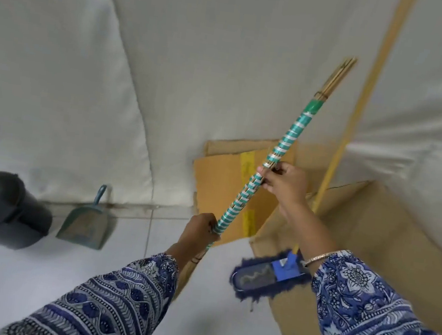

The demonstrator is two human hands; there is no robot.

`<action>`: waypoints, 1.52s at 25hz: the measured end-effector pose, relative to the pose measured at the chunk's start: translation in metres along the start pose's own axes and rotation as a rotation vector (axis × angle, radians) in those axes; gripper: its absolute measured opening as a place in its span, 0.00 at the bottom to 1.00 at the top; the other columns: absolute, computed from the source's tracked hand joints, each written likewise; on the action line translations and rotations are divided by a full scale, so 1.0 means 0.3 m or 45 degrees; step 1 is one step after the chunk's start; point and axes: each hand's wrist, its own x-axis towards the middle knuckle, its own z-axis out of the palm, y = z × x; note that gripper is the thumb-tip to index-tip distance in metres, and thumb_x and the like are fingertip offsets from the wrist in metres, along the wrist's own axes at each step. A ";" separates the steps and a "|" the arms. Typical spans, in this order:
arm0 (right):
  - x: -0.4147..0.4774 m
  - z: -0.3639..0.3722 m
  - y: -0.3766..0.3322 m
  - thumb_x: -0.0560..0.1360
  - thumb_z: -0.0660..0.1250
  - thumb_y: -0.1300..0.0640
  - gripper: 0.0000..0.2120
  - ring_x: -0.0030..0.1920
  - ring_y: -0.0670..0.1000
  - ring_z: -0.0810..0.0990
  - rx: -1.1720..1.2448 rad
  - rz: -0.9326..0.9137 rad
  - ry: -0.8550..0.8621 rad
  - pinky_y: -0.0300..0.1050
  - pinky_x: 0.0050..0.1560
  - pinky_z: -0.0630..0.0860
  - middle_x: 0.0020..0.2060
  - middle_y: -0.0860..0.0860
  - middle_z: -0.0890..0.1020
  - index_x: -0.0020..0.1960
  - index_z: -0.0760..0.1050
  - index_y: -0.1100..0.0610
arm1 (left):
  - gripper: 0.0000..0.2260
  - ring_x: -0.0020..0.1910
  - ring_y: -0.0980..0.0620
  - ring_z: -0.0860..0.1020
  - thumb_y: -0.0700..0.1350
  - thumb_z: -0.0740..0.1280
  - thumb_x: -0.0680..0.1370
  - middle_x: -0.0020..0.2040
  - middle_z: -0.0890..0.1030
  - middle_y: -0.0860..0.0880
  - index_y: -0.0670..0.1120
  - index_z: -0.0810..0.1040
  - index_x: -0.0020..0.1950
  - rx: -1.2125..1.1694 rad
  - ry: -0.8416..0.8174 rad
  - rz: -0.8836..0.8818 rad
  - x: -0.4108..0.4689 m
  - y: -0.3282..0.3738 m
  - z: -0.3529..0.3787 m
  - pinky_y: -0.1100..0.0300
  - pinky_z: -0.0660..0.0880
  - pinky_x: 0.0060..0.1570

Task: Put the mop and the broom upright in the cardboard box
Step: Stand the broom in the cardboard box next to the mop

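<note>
Both hands hold the broom (290, 137) by its handle, which is wrapped in green and white tape and slants up to the right. My left hand (199, 233) grips it low down and my right hand (285, 182) grips it higher up. The broom's bristle end is hidden below my left sleeve. The mop has a long yellow pole (361, 106) leaning against the white wall, and its blue fringed head (265, 274) rests at the edge of the cardboard box (379, 231). The box stands open in the corner, under my right arm.
A dark bucket (3, 207) and a green dustpan (86, 223) stand against the wall at the left. A flattened cardboard piece (218, 178) with yellow tape leans behind the broom. White tiled floor lies in front.
</note>
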 end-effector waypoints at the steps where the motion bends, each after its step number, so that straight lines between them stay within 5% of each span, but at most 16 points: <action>1: 0.007 -0.111 -0.044 0.69 0.71 0.65 0.05 0.35 0.49 0.80 -0.005 -0.035 0.010 0.38 0.37 0.82 0.34 0.52 0.79 0.37 0.76 0.58 | 0.11 0.41 0.49 0.74 0.37 0.74 0.66 0.48 0.83 0.39 0.38 0.78 0.46 0.013 0.015 0.037 0.008 0.110 0.044 0.59 0.68 0.41; 6: 0.055 -0.649 -0.179 0.67 0.73 0.64 0.11 0.44 0.60 0.83 -0.090 -0.181 0.149 0.53 0.47 0.81 0.43 0.63 0.83 0.48 0.79 0.67 | 0.11 0.44 0.45 0.77 0.36 0.73 0.68 0.49 0.83 0.39 0.37 0.77 0.48 0.006 0.044 0.199 0.011 0.617 0.344 0.59 0.66 0.40; 10: 0.150 -0.945 -0.212 0.66 0.73 0.65 0.12 0.44 0.59 0.83 -0.185 -0.219 0.156 0.55 0.49 0.81 0.41 0.59 0.82 0.48 0.80 0.67 | 0.10 0.42 0.50 0.72 0.35 0.72 0.69 0.48 0.82 0.41 0.38 0.77 0.48 -0.058 0.009 0.240 0.070 0.892 0.571 0.59 0.67 0.41; 13: 0.281 -1.143 -0.178 0.66 0.74 0.64 0.11 0.41 0.58 0.83 -0.293 -0.242 0.161 0.52 0.47 0.82 0.39 0.57 0.82 0.47 0.80 0.66 | 0.07 0.43 0.50 0.74 0.35 0.70 0.70 0.45 0.80 0.43 0.40 0.76 0.47 -0.103 -0.070 0.256 0.185 1.047 0.766 0.58 0.74 0.43; 17: 0.493 -1.362 -0.052 0.65 0.74 0.63 0.10 0.31 0.48 0.79 -0.389 -0.204 0.158 0.37 0.34 0.78 0.33 0.52 0.80 0.45 0.81 0.65 | 0.08 0.43 0.48 0.76 0.38 0.70 0.71 0.48 0.82 0.42 0.38 0.77 0.48 -0.050 -0.122 0.242 0.372 1.196 1.012 0.62 0.71 0.38; 22: 0.808 -1.558 0.172 0.64 0.75 0.63 0.10 0.40 0.53 0.80 -0.406 -0.110 0.113 0.51 0.48 0.81 0.38 0.54 0.82 0.46 0.81 0.63 | 0.05 0.39 0.51 0.75 0.38 0.70 0.69 0.40 0.80 0.44 0.45 0.76 0.41 -0.065 -0.207 0.148 0.677 1.256 1.337 0.50 0.78 0.47; 25: 1.022 -1.639 0.360 0.64 0.75 0.62 0.11 0.40 0.52 0.81 -0.455 -0.105 0.009 0.53 0.49 0.81 0.38 0.53 0.82 0.46 0.82 0.62 | 0.06 0.41 0.51 0.75 0.36 0.70 0.70 0.44 0.82 0.43 0.41 0.78 0.46 -0.053 -0.178 -0.022 0.855 1.260 1.531 0.56 0.74 0.42; 29: 1.285 -1.694 0.561 0.65 0.74 0.61 0.12 0.40 0.52 0.81 -0.503 -0.090 -0.124 0.50 0.48 0.81 0.39 0.52 0.82 0.47 0.81 0.62 | 0.10 0.45 0.49 0.77 0.35 0.69 0.70 0.51 0.83 0.41 0.39 0.78 0.51 -0.113 -0.079 -0.230 1.058 1.244 1.731 0.56 0.74 0.45; 33: 1.492 -1.687 0.681 0.66 0.73 0.61 0.13 0.42 0.49 0.80 -0.560 -0.127 -0.257 0.37 0.41 0.75 0.45 0.55 0.85 0.51 0.81 0.62 | 0.11 0.53 0.45 0.79 0.35 0.68 0.72 0.54 0.82 0.41 0.38 0.77 0.53 -0.160 0.003 -0.340 1.236 1.229 1.854 0.60 0.71 0.45; 38: 1.662 -1.665 0.747 0.68 0.72 0.62 0.14 0.49 0.56 0.83 -0.576 -0.145 -0.206 0.43 0.50 0.76 0.50 0.59 0.85 0.53 0.80 0.64 | 0.10 0.53 0.43 0.80 0.38 0.67 0.73 0.54 0.82 0.41 0.40 0.76 0.53 -0.171 0.085 -0.395 1.387 1.214 1.915 0.56 0.76 0.50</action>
